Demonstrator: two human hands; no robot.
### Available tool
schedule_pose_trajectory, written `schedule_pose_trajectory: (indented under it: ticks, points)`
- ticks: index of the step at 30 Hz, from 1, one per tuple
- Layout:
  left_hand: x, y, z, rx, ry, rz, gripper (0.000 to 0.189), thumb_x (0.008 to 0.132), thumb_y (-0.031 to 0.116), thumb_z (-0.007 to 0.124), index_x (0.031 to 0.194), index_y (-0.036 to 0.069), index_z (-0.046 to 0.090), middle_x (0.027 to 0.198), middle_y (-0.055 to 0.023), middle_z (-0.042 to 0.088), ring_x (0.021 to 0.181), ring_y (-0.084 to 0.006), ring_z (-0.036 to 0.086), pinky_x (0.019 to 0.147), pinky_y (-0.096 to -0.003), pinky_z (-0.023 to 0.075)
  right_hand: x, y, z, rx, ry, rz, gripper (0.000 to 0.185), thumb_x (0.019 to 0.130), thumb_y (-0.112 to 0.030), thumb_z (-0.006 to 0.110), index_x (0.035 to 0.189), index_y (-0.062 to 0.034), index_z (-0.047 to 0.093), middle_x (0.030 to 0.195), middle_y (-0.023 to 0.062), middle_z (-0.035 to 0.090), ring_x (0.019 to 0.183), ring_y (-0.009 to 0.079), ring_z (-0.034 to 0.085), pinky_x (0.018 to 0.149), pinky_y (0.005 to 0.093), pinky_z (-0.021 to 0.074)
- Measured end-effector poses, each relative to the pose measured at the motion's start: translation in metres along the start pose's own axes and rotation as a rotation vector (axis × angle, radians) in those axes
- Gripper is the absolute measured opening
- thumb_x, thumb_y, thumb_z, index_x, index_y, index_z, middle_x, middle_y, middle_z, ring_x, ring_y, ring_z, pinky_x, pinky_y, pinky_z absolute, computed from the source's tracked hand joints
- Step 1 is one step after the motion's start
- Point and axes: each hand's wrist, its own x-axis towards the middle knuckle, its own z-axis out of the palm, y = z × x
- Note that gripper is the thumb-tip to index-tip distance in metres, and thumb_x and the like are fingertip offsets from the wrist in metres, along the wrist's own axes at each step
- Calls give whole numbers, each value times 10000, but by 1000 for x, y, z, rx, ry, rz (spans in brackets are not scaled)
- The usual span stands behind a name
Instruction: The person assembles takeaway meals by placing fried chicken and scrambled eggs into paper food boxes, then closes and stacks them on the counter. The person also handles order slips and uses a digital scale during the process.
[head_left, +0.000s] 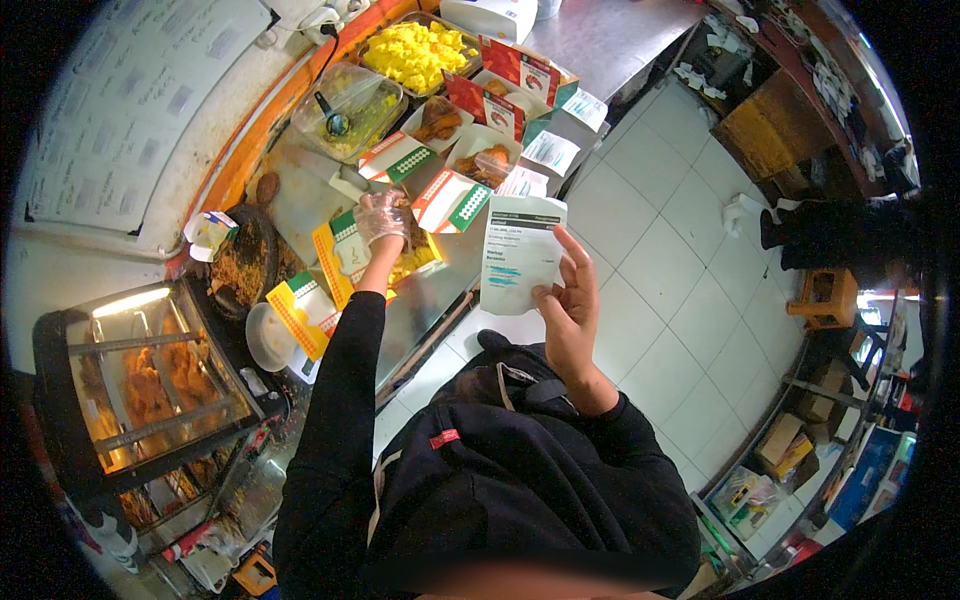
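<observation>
My left hand (381, 217), in a clear plastic glove, reaches over an open yellow and green food box (337, 259). Its fingertips are partly hidden, so whether they grip any food is not clear. Yellow food (416, 259) shows in the box beside the glove. My bare right hand (570, 292) holds a printed paper slip (521, 262) upright between thumb and fingers, over the counter's edge. Just above, open boxes hold fried chicken (480, 166). More slips (551, 152) lie by them. Another open yellow and green box (304, 307) is below my left wrist.
A tray of yellow scrambled-egg-like food (416, 56) and a plastic tub (352, 112) with a dark spoon stand at the back. A stone mortar (244, 262) is at the left, above a glass food warmer (150, 375). An orange stool (823, 298) stands on the tiled floor.
</observation>
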Motion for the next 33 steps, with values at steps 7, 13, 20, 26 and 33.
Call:
schedule_pose_trajectory:
  ticks: [7, 13, 20, 26, 33]
  points:
    - [11, -13, 16, -175, -101, 58, 209, 832, 149, 569, 1016, 91, 648, 1071, -144, 587, 960, -331, 581, 855, -375, 460, 0, 1, -2, 0, 24, -15, 734, 698, 137, 392, 1408, -41, 343, 1323, 151, 492, 1143, 165, 521, 859, 279, 474]
    - [8, -8, 18, -2, -131, 85, 265, 896, 188, 500, 1104, 64, 609, 1093, -169, 615, 1018, -316, 579, 883, -385, 453, 1, 5, 0, -1, -20, -42, 700, 735, 163, 387, 1407, -24, 332, 1373, 151, 438, 1203, 183, 484, 822, 248, 495]
    - [-75, 2, -68, -1315, 140, -338, 167, 905, 48, 559, 1065, 22, 597, 1029, -93, 632, 892, -162, 589, 786, -276, 488, -1, 8, 7, 16, -6, 19, 735, 701, 131, 401, 1413, -40, 343, 1324, 138, 501, 1160, 181, 522, 894, 286, 460]
    - [-192, -7, -109, -1412, -175, -692, 241, 925, 214, 572, 1063, 17, 590, 989, -107, 637, 837, -158, 597, 715, -254, 473, -1, 26, 13, 49, -65, 89, 701, 733, 156, 404, 1407, -27, 342, 1361, 123, 457, 1197, 179, 484, 919, 290, 449]
    - [-199, 11, -90, -1847, -419, -1075, 397, 890, 299, 634, 1111, -20, 550, 966, -128, 636, 895, -261, 637, 837, -301, 509, -17, 41, 25, 10, -174, 211, 706, 731, 152, 408, 1400, -69, 371, 1307, 123, 506, 1128, 172, 529, 881, 279, 454]
